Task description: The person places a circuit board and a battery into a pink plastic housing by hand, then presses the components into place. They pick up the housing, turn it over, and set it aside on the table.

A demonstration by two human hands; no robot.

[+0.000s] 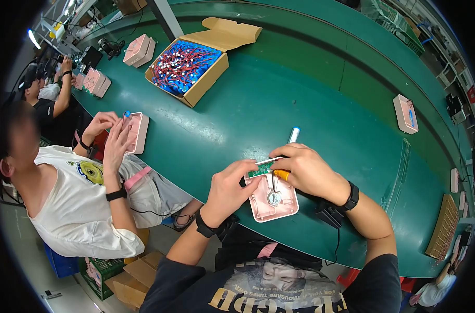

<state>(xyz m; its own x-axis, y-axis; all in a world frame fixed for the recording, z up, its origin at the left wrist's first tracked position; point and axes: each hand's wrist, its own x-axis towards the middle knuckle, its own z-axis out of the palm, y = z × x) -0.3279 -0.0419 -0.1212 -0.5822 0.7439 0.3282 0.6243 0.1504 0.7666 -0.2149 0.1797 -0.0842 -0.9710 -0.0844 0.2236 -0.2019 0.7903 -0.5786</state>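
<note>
A pink plastic casing (259,213) lies open on the bench in front of me, with a round speaker-like disc (274,197) and dark wires inside. Over its far edge, a green circuit board (262,168) is pinched in the fingers of my left hand (231,187). The fingertips of my right hand (309,168) reach the board's right end. An orange piece (282,175) shows under the curled right fingers; its full shape is hidden. Beyond that hand a silvery cylinder with a blue tip (294,135) sticks out; whether it joins the orange piece I cannot tell.
An open cardboard box (211,78) of blue wired batteries stands farther left on the green bench (279,104). At left a person (86,193) works on another pink casing (139,133). One more casing (406,115) lies far right. A black device (328,214) sits beside my right wrist.
</note>
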